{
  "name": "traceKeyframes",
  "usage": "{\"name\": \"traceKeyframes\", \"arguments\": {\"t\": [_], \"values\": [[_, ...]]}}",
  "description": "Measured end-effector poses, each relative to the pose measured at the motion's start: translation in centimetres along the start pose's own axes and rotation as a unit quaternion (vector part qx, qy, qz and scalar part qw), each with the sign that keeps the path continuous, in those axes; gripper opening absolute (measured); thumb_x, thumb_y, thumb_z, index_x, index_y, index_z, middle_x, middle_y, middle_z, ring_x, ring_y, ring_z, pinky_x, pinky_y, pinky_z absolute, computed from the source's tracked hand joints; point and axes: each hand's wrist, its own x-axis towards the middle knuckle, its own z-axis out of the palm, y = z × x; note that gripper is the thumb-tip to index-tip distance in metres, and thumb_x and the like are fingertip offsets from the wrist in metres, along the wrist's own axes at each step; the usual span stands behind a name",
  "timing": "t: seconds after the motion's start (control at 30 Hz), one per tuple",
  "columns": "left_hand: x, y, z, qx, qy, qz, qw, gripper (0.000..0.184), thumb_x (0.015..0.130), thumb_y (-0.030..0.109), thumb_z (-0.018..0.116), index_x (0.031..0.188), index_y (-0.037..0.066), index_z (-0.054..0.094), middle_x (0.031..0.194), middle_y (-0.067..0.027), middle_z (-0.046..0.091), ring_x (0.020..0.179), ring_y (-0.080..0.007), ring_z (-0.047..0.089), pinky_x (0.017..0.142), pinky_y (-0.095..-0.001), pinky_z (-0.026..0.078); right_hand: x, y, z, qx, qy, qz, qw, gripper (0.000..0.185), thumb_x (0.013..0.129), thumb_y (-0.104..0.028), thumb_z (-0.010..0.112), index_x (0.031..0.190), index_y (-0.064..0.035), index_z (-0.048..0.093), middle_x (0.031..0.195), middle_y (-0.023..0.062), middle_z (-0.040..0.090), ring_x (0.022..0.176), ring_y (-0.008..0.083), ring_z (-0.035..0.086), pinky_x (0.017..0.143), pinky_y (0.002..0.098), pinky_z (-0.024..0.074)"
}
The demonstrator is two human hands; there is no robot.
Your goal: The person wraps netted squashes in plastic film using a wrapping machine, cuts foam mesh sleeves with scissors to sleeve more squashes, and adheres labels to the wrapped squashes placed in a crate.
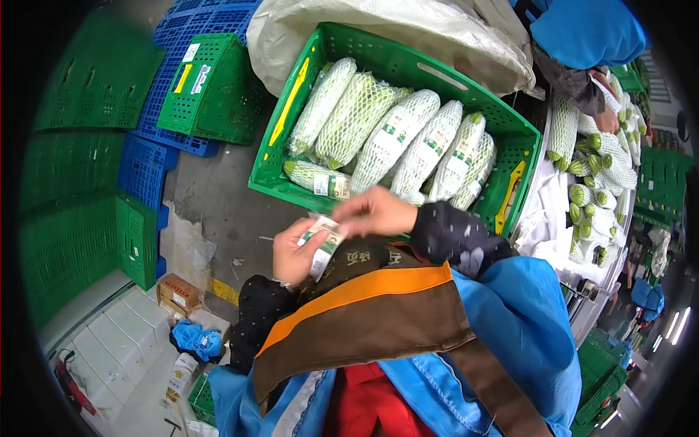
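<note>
My left hand (291,255) is closed around a small stack of printed paper labels (325,251), white and green, in front of my apron. My right hand (380,213) reaches in from the right, slightly blurred, its fingertips pinched at the upper edge of the labels. Just beyond both hands stands a green plastic crate (291,186) with yellow handles. Inside lie several long green zucchini-like vegetables (397,135) in white foam netting, some with labels on them. One labelled vegetable (317,179) lies crosswise at the near left corner.
A white sack (378,22) lies behind the crate. To the right, more netted vegetables (597,175) cover a table, where another person's hand (606,120) is at work. Green crates (211,91) and blue pallets (142,171) stand left, with a cardboard box (178,293) on the floor.
</note>
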Motion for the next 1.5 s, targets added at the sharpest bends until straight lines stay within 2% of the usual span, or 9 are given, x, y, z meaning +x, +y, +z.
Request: {"name": "traceKeyframes", "arguments": {"t": [0.23,0.43,0.57,0.67,0.77,0.87,1.1,1.33,1.5], "values": [[-1.4,-0.6,-1.7,0.056,0.012,-0.071,0.996,0.019,0.080,0.015,0.074,0.090,-0.001,0.071,0.071,-0.0003,0.067,0.063,-0.0032,0.054,0.056,-0.0223,0.044,6.1,0.7,-5.0,-0.110,0.167,0.007,0.980,0.014,0.083,-0.014,0.067,0.088,-0.0016,0.069,0.072,0.0127,0.067,0.063,0.0186,0.066,0.058,0.0314,0.0532],[-7.5,-6.2,-10.7,0.158,-0.090,-0.332,0.926,0.019,0.077,0.017,0.079,0.084,0.001,0.072,0.066,-0.0030,0.065,0.054,-0.0070,0.055,0.050,-0.0243,0.043,13.6,4.2,-13.5,-0.580,0.444,0.081,0.679,0.044,0.076,-0.020,0.068,0.118,-0.0135,0.057,0.114,0.0194,0.055,0.099,0.0358,0.059,0.079,0.0440,0.0500],[-9.3,-7.9,-12.0,0.112,0.001,-0.299,0.948,0.020,0.078,0.019,0.078,0.088,0.003,0.072,0.072,-0.0042,0.068,0.059,-0.0087,0.059,0.056,-0.0253,0.047,12.6,6.2,-11.3,-0.600,0.368,-0.153,0.694,0.049,0.068,-0.018,0.075,0.115,-0.0177,0.062,0.111,0.0130,0.056,0.102,0.0338,0.052,0.082,0.0436,0.0470],[-5.8,-3.0,-8.7,0.055,-0.026,-0.213,0.975,0.020,0.083,0.015,0.071,0.096,0.001,0.069,0.077,-0.0005,0.067,0.070,-0.0051,0.057,0.065,-0.0242,0.048,11.6,4.8,-8.1,-0.544,0.396,-0.130,0.728,0.040,0.071,-0.024,0.075,0.109,-0.0149,0.066,0.104,0.0120,0.059,0.103,0.0323,0.055,0.085,0.0457,0.0447],[-3.3,-2.1,-4.3,-0.038,0.040,0.002,0.998,0.020,0.084,0.007,0.067,0.103,-0.001,0.065,0.086,-0.0009,0.065,0.078,-0.0062,0.057,0.071,-0.0235,0.046,7.6,2.5,-1.0,-0.115,0.140,-0.053,0.982,0.038,0.082,-0.027,0.071,0.113,-0.0047,0.064,0.105,0.0112,0.065,0.096,0.0207,0.063,0.079,0.0368,0.0506],[-2.2,-1.2,-3.5,-0.025,0.038,0.056,0.997,0.013,0.084,0.005,0.068,0.094,-0.001,0.067,0.079,-0.0004,0.064,0.074,-0.0069,0.056,0.067,-0.0242,0.046,3.1,-1.8,4.2,0.082,-0.065,0.082,0.991,0.024,0.088,-0.014,0.067,0.106,0.0015,0.067,0.091,0.0076,0.070,0.074,0.0103,0.066,0.061,0.0237,0.0525],[-3.3,-1.5,-6.1,0.118,0.050,-0.055,0.990,0.025,0.079,0.020,0.073,0.092,-0.001,0.070,0.076,-0.0058,0.070,0.068,-0.0076,0.060,0.063,-0.0281,0.048,11.2,0.3,-2.4,-0.184,0.175,-0.109,0.961,0.017,0.080,-0.019,0.067,0.071,-0.0042,0.068,0.056,0.0080,0.063,0.050,0.0172,0.062,0.050,0.0325,0.0479],[-11.6,-13.0,-14.9,0.181,0.033,-0.149,0.972,0.025,0.078,0.019,0.076,0.091,-0.003,0.071,0.076,-0.0067,0.071,0.069,-0.0100,0.063,0.063,-0.0299,0.050,21.5,1.7,-11.6,-0.490,0.490,-0.033,0.721,0.042,0.071,-0.021,0.073,0.108,-0.0099,0.058,0.101,0.0194,0.054,0.089,0.0389,0.059,0.074,0.0478,0.0507],[-18.6,-27.8,-24.6,0.460,-0.035,-0.345,0.817,0.024,0.080,0.017,0.072,0.091,-0.005,0.069,0.079,-0.0061,0.070,0.068,-0.0110,0.062,0.062,-0.0287,0.049,23.3,6.0,-11.7,-0.366,0.391,-0.163,0.829,0.047,0.059,-0.028,0.084,0.095,-0.0054,0.065,0.103,0.0197,0.052,0.099,0.0386,0.053,0.084,0.0456,0.0467]]}}
